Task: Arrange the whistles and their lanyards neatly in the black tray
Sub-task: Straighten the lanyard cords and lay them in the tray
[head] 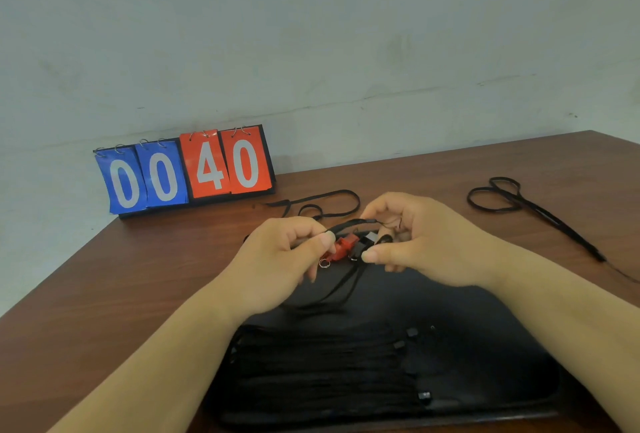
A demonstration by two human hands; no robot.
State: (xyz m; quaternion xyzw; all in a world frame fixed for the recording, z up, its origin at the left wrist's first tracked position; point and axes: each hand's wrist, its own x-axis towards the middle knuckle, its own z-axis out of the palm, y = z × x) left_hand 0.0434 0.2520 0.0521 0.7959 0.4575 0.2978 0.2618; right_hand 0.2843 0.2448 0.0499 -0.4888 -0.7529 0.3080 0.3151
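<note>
- Now pinching a lanyard (349, 223) in both hands: left hand (291, 252) at 9 o'clock of the whistles, right hand (412, 242) at 3 o'clock, fingers curled, close together but not touching.
- Between them, at the tray's 12 o'clock edge: a red whistle (343, 247) with a ring (324, 263), and a black whistle (367, 242) just beside it at 3 o'clock.
- Whether lifted or resting there, unclear.
- Trailing from the hands toward 6 o'clock over the tray (485, 346), loops of the same lanyard.
- Nearer 6 o'clock in the tray, stowed lanyards (311, 363) laid in rows.
- On the desk (138, 276): second lanyard (332, 204) at 12 o'clock, third lanyard (519, 204) at 2 o'clock, scoreboard (187, 173) reading 0040 at 10 o'clock.
</note>
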